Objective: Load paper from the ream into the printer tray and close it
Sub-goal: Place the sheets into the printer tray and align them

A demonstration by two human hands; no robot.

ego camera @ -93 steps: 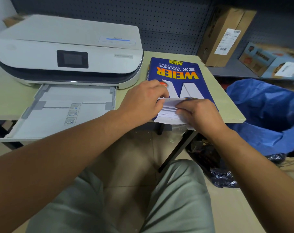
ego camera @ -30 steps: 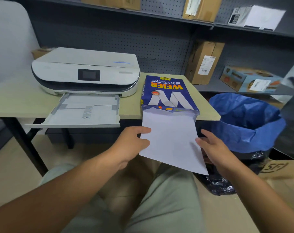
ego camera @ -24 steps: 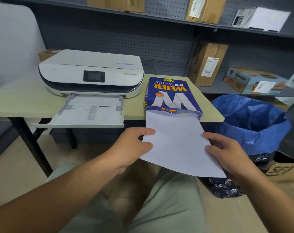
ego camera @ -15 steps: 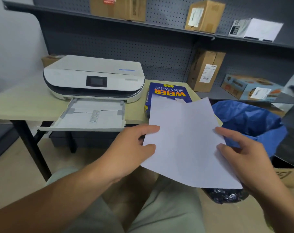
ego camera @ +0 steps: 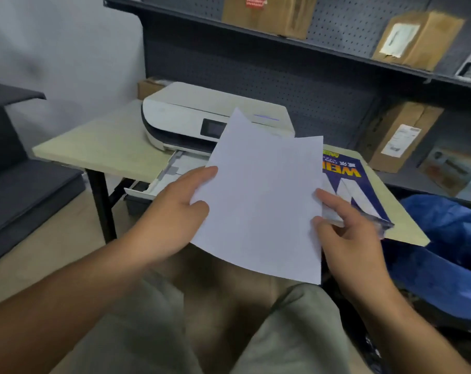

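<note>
I hold a thin stack of white paper (ego camera: 261, 201) in the air in front of the table, its sheets slightly fanned at the top. My left hand (ego camera: 172, 211) grips its left edge, thumb on top. My right hand (ego camera: 347, 233) touches the right edge with fingers spread. Behind the sheets stands the white printer (ego camera: 185, 114), its pulled-out tray (ego camera: 164, 179) partly hidden by the paper and my left hand. The blue ream (ego camera: 347, 179) lies on the table right of the printer, partly covered by the sheets.
The pale table (ego camera: 107, 149) has a black leg (ego camera: 102, 206) at its left front. A blue bag (ego camera: 444, 238) sits to the right of the table. Dark shelves behind carry cardboard boxes (ego camera: 399, 136). My knees are below the paper.
The paper has come fully out of the ream and been lifted up and to the left, in front of the printer. My view has swung to the left.
</note>
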